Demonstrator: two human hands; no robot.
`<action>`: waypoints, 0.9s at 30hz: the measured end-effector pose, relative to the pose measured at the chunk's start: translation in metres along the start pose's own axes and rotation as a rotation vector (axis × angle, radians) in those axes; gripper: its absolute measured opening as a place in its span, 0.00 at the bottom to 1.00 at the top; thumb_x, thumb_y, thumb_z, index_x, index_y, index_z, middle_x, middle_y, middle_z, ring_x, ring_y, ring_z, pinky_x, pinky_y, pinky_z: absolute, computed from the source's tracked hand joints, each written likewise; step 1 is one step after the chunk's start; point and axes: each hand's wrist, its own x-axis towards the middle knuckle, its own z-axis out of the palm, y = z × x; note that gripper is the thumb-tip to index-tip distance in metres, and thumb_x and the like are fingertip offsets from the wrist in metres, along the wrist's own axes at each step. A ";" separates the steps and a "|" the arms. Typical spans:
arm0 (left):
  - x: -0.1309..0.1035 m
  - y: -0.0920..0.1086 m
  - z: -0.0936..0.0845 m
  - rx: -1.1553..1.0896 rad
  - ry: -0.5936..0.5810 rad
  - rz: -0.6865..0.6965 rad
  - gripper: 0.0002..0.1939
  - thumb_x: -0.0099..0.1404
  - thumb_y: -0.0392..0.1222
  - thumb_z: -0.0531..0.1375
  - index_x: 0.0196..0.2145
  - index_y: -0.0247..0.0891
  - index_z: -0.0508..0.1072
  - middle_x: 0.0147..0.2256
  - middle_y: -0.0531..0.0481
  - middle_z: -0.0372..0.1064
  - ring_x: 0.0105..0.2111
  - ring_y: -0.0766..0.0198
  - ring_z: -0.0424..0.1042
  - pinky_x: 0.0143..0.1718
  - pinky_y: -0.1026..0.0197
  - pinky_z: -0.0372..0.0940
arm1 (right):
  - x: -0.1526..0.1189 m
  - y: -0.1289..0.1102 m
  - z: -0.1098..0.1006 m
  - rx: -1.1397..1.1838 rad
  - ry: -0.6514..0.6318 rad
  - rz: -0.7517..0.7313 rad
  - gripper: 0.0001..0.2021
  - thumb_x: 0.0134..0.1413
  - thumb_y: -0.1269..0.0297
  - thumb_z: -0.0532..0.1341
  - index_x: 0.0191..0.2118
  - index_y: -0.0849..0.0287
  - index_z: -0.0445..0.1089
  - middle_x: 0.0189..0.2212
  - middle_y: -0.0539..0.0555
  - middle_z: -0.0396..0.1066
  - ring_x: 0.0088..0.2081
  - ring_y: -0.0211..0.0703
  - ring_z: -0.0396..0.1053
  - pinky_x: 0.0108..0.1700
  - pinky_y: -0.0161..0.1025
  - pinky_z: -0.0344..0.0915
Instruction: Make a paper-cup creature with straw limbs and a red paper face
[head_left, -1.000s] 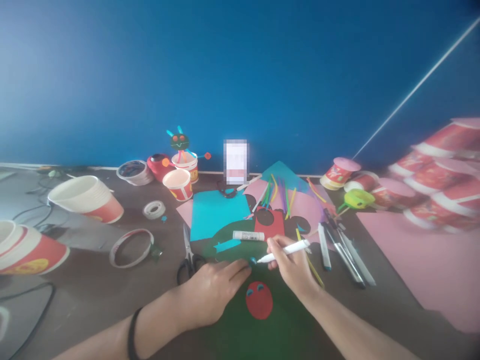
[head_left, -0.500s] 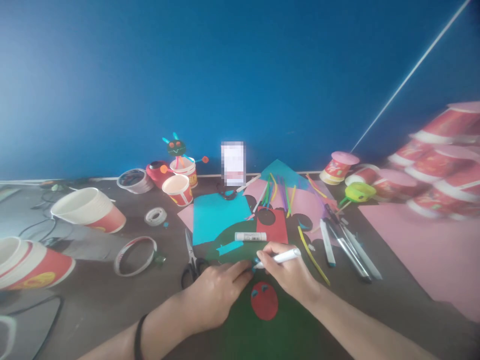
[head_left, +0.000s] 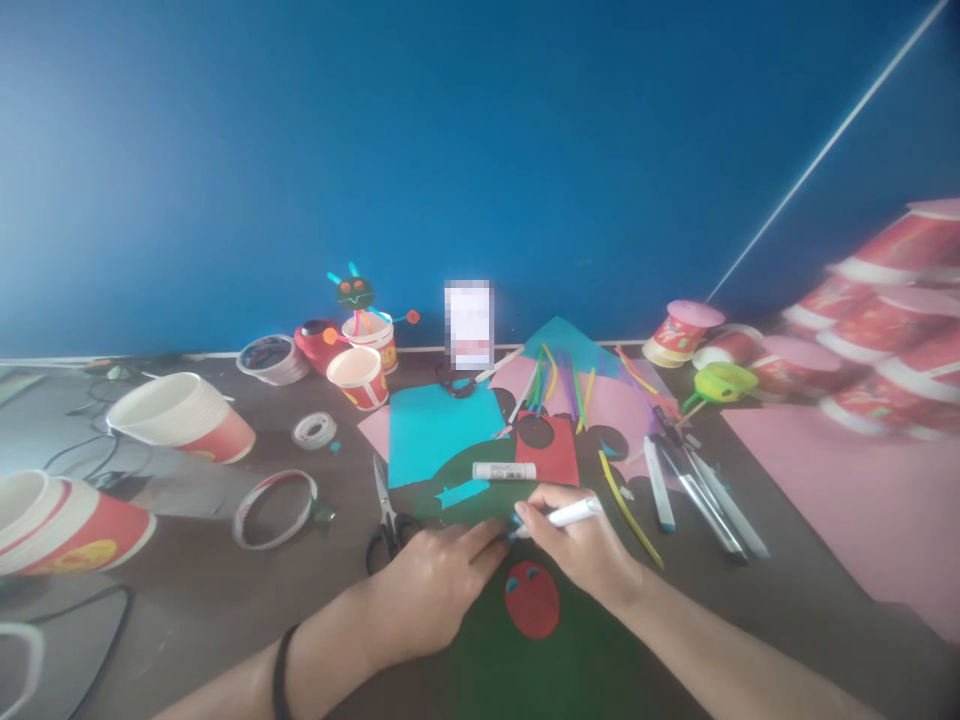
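Observation:
My right hand [head_left: 581,555] grips a white marker [head_left: 576,511], its tip pointing left and down to a small blue piece [head_left: 512,533], apparently paper. The fingertips of my left hand [head_left: 442,575] press together on that piece, covering most of it. Both hands rest over a dark green sheet [head_left: 547,680]. Just below the fingers lies a red paper oval [head_left: 532,600] bearing two small blue shapes near its top. A glue stick [head_left: 504,471] lies beyond the hands, and a blue paper scrap [head_left: 463,494] sits close by. Scissors [head_left: 386,515] with black handles are beside my left hand.
Stacked paper cups [head_left: 180,418] stand at left, near tape rolls [head_left: 313,430]. A cup [head_left: 358,378] and a small figure [head_left: 355,293] are farther back. Pens [head_left: 701,485], pipe cleaners [head_left: 577,385] and a pink sheet [head_left: 832,500] occupy the right, below piled red cups [head_left: 892,330].
The view has shifted slightly, so everything sits a little farther right. Both hands keep nearly the same pose, with the marker still at the small blue piece.

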 end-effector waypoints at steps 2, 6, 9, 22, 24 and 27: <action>0.000 0.000 -0.001 -0.004 -0.003 0.002 0.29 0.55 0.30 0.50 0.56 0.37 0.57 0.57 0.42 0.56 0.48 0.54 0.66 0.44 0.55 0.67 | 0.000 0.001 0.001 0.013 0.000 0.015 0.15 0.56 0.59 0.55 0.21 0.58 0.64 0.14 0.45 0.61 0.18 0.33 0.56 0.21 0.31 0.52; 0.000 0.000 -0.001 -0.001 -0.003 0.003 0.29 0.54 0.30 0.50 0.56 0.35 0.57 0.57 0.41 0.57 0.48 0.53 0.66 0.44 0.54 0.67 | 0.000 0.004 0.002 0.049 0.021 0.066 0.15 0.56 0.59 0.55 0.21 0.58 0.63 0.15 0.45 0.60 0.18 0.34 0.57 0.21 0.31 0.52; 0.000 0.000 -0.001 -0.003 0.002 0.004 0.29 0.54 0.30 0.50 0.56 0.35 0.57 0.57 0.42 0.56 0.47 0.53 0.67 0.43 0.54 0.68 | 0.000 0.003 0.002 0.040 0.031 0.064 0.14 0.56 0.59 0.55 0.22 0.58 0.64 0.15 0.45 0.62 0.19 0.34 0.58 0.22 0.31 0.54; 0.000 0.001 -0.002 -0.015 0.021 0.005 0.29 0.54 0.30 0.49 0.55 0.36 0.58 0.57 0.44 0.57 0.47 0.54 0.67 0.43 0.54 0.68 | 0.001 0.003 0.001 -0.002 -0.002 0.061 0.15 0.58 0.59 0.53 0.22 0.59 0.63 0.15 0.47 0.63 0.19 0.33 0.59 0.22 0.30 0.54; 0.000 0.001 -0.003 -0.017 0.020 0.003 0.29 0.53 0.29 0.49 0.55 0.36 0.58 0.57 0.44 0.57 0.47 0.54 0.67 0.43 0.54 0.68 | 0.001 0.004 0.001 -0.002 0.001 0.063 0.15 0.58 0.59 0.54 0.23 0.59 0.64 0.15 0.47 0.63 0.19 0.33 0.59 0.22 0.30 0.55; 0.000 0.001 -0.002 -0.014 0.022 -0.002 0.29 0.53 0.29 0.49 0.55 0.37 0.57 0.57 0.45 0.57 0.46 0.54 0.68 0.42 0.54 0.68 | 0.001 0.003 0.000 -0.026 0.001 0.045 0.15 0.58 0.59 0.54 0.22 0.59 0.63 0.15 0.47 0.63 0.19 0.33 0.58 0.23 0.30 0.54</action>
